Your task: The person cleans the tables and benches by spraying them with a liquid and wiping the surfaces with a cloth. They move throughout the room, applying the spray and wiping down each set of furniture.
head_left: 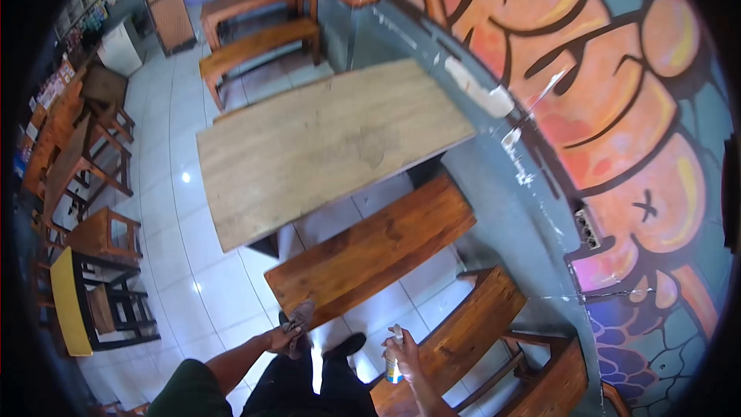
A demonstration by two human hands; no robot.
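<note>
My left hand [282,337] grips a crumpled brown cloth [299,323] just below the near end of a wooden bench [370,247]. My right hand [403,354] holds a small spray bottle [394,361] upright, its white nozzle at the top, next to a second bench [463,332] at the lower right. Beyond the first bench stands a pale wooden table [324,143] with a faint stain near its middle. My dark trousers and one shoe show between the hands.
A wall with an orange and pink mural [610,108] runs along the right. More wooden benches [258,38] stand at the far end. Chairs and small tables [93,239] line the left over a white tiled floor [201,286].
</note>
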